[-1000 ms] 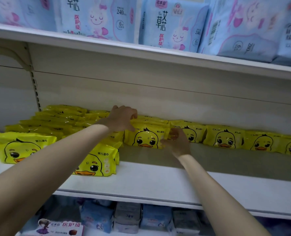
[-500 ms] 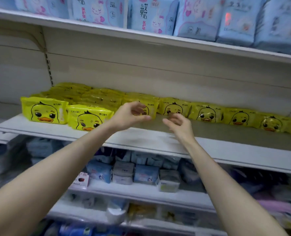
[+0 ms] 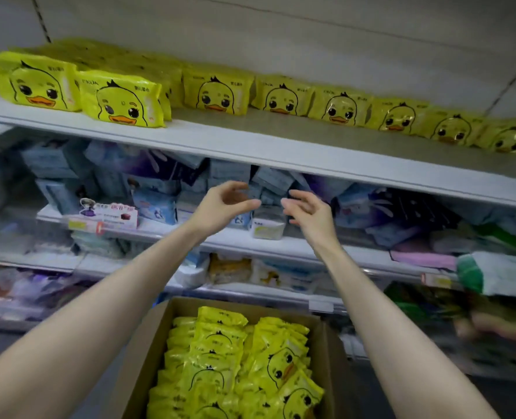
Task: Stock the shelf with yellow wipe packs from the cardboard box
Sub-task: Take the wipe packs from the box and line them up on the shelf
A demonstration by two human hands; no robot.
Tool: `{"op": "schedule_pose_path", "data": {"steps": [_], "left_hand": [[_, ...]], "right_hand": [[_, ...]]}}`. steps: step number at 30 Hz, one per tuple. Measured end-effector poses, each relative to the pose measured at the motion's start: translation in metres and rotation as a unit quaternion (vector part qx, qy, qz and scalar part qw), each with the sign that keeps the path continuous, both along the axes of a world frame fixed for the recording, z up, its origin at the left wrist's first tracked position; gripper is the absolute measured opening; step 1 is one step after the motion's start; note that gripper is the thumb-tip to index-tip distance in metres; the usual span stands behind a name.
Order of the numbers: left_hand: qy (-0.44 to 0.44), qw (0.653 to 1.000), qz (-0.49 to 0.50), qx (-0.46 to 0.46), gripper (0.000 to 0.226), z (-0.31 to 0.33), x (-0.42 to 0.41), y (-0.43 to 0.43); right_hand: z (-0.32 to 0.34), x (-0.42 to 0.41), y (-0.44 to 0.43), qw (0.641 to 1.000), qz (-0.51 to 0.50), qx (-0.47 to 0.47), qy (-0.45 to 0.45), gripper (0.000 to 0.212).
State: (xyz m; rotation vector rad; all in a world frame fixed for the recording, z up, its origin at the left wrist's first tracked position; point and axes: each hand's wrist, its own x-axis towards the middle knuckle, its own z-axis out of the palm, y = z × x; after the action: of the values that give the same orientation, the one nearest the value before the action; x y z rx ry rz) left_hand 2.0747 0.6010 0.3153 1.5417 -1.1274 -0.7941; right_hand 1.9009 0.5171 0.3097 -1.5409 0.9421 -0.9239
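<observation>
The shelf is the biggest risk. Its left end is packed deep with yellow wipe packs, and the two front ones stand upright close to the front edge. In my judgement, a new pack pushed in hard beside them could tip one over the lip. To the right, a single row of packs leans along the back wall with bare shelf in front. Those look light and slippery, so a careless nudge could topple several in a chain.

The cardboard box sits open below, between the forearms. It is nearly full of the same duck-faced packs, standing on edge in loose, uneven rows. Grabbing too many at once could let one slide out of the grip.

Lower shelves hold blue and purple packets, blurred.

The left hand and right hand hang in the air in front of the lower shelves, above the box. Both are empty, with fingers loosely curled and facing each other.
</observation>
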Motion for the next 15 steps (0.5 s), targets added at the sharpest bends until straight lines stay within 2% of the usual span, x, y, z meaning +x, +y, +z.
{"op": "schedule_pose_path", "data": {"steps": [4, 8, 11, 15], "left_hand": [[0.053, 0.997, 0.009, 0.048, 0.049, -0.052, -0.020, 0.012], [0.095, 0.990, 0.011, 0.103, 0.040, -0.106, -0.032, 0.029], [0.095, 0.984, 0.024, 0.150, 0.041, -0.142, -0.042, 0.043], [0.120, 0.966, 0.038, 0.224, 0.040, -0.190, -0.053, 0.065]], "right_hand": [[-0.047, -0.020, 0.014, 0.998, -0.005, 0.050, 0.030, 0.035], [-0.102, -0.038, 0.027, 0.994, -0.014, 0.103, 0.045, 0.028], [-0.145, -0.049, 0.039, 0.986, -0.012, 0.149, 0.075, 0.024], [-0.194, -0.062, 0.063, 0.972, -0.019, 0.201, 0.117, 0.029]]}}
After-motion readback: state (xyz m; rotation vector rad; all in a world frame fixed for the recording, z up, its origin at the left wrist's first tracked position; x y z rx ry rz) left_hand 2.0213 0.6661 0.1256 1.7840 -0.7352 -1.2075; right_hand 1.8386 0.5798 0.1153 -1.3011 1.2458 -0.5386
